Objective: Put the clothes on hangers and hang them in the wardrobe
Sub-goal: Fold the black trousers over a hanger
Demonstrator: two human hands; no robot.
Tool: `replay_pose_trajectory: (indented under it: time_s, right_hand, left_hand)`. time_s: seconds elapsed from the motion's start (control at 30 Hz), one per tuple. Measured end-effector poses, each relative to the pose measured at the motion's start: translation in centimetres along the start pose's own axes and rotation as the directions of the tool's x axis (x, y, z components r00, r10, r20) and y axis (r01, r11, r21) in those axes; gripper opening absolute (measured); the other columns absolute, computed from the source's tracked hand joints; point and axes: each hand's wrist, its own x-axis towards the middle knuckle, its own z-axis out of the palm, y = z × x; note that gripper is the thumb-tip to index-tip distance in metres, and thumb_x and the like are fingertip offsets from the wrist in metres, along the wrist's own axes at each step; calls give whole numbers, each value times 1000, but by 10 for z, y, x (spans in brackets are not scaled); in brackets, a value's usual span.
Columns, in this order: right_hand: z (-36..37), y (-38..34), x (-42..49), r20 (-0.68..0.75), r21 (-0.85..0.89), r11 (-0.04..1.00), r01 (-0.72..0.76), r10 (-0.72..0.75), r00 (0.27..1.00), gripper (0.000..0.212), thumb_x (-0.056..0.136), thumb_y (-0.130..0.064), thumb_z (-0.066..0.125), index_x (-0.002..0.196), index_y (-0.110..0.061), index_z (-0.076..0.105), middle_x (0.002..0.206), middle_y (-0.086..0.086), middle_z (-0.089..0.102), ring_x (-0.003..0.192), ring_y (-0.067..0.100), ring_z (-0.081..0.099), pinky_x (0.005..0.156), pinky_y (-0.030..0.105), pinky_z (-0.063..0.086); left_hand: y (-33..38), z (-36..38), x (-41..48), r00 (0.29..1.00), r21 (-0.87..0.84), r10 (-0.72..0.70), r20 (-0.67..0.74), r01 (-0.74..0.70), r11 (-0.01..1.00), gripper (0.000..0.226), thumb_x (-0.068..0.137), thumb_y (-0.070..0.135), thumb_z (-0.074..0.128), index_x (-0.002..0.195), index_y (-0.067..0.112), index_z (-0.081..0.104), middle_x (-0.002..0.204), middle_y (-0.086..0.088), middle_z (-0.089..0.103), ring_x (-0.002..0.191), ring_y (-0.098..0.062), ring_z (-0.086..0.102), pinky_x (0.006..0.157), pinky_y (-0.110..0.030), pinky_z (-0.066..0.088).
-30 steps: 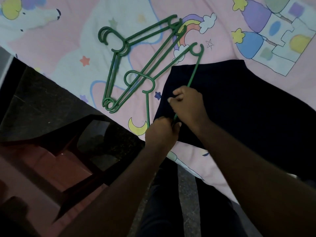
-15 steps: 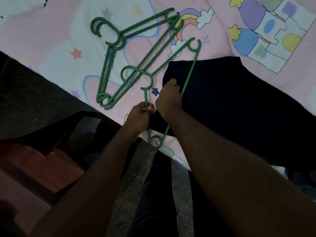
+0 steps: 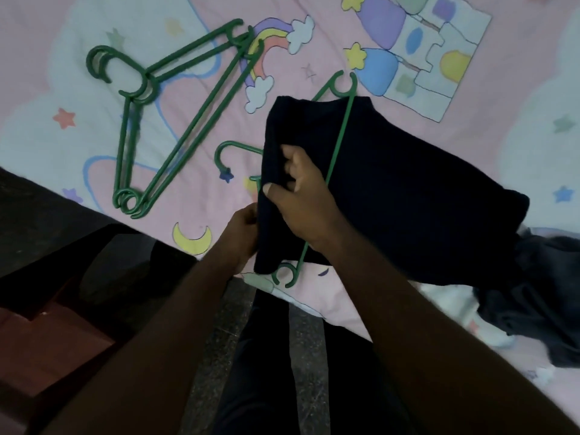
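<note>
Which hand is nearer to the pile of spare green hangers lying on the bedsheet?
Left. The left hand grips the dark garment's near edge, on the side facing the spare hangers. The right hand rests on the garment, farther from them.

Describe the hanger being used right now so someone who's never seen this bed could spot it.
On the pink cartoon bedsheet, find the dark garment held in both hands. The green hanger runs through it, one long bar crossing on top. Unlike the spare hangers stacked bare to the left, it is partly wrapped in cloth.
</note>
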Motion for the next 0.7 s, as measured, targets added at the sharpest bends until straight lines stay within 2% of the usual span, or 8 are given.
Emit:
replay_pose_trajectory:
  time_s: [0.1, 0.17, 0.27, 0.37, 0.47, 0.53, 0.6, 0.7]
  right_hand:
    - [-41, -18, -28, 30, 127, 989, 74, -78, 997, 54, 81, -4, 60, 133, -11, 47, 122, 8, 61, 113, 19, 60, 100, 42, 50]
    - [-92, -27, -53, 17, 215, 971, 107, -113, 993, 47, 78, 2, 59, 122, -13, 53, 107, 5, 65, 96, 17, 62, 85, 34, 54]
    - [-186, -18, -79, -93, 269, 955, 126, -104, 990, 43, 79, 9, 58, 114, -15, 58, 109, 4, 67, 102, 20, 62, 87, 32, 53]
    - [-259, 35, -87, -257, 313, 950, -6, 91, 962, 34, 83, 6, 59, 106, -19, 60, 105, -3, 71, 99, 15, 66, 86, 31, 54]
    - [-281, 92, -86, -262, 363, 913, -185, 290, 920, 20, 95, -4, 54, 108, -18, 60, 106, -3, 71, 96, 14, 69, 80, 34, 55]
    - [-272, 112, -81, -265, 285, 928, -241, 318, 910, 20, 94, -12, 62, 114, -13, 60, 112, 2, 70, 100, 17, 69, 85, 38, 56]
    - [-269, 111, -82, -362, 92, 980, -178, 200, 911, 18, 94, -10, 62, 112, -13, 58, 107, -1, 68, 96, 9, 67, 84, 28, 55]
    - [-276, 93, -88, -469, -48, 998, -42, 15, 883, 20, 96, -7, 56, 100, -27, 53, 102, -6, 65, 90, -1, 62, 79, 16, 50]
  left_hand:
    - [-2, 36, 3, 999, -25, 51, 7, -51, 998, 11, 92, 25, 61, 89, 16, 56, 76, 1, 70, 69, -11, 63, 60, -19, 52]
    - [-3, 58, -1, 998, 37, 54, 35, -55, 998, 13, 100, 11, 50, 86, 12, 51, 74, -8, 61, 52, -11, 60, 50, -21, 50]
    - [-9, 81, -6, 998, 53, 51, 39, -53, 997, 19, 104, 5, 38, 88, 11, 46, 70, -13, 54, 50, -17, 62, 52, -27, 56]
    - [-18, 100, -8, 998, 67, 67, 11, -68, 995, 16, 103, 6, 38, 89, 10, 43, 68, -13, 51, 53, -20, 61, 56, -31, 59]
    - [-27, 116, -9, 997, 112, 72, 0, -72, 991, 19, 103, 6, 36, 87, 14, 40, 69, -12, 47, 57, -22, 54, 54, -30, 54]
    - [-29, 118, -7, 996, 137, 78, -35, -72, 988, 21, 103, 8, 36, 85, 17, 41, 69, -12, 49, 55, -21, 53, 54, -31, 52]
    - [-29, 121, -6, 998, 146, 58, -32, -52, 988, 22, 101, 15, 38, 81, 19, 42, 65, -9, 57, 56, -22, 54, 55, -31, 52]
    - [-30, 119, -10, 997, 131, 78, 26, -81, 988, 16, 96, 26, 40, 82, 19, 42, 64, -2, 65, 58, -23, 62, 58, -34, 56]
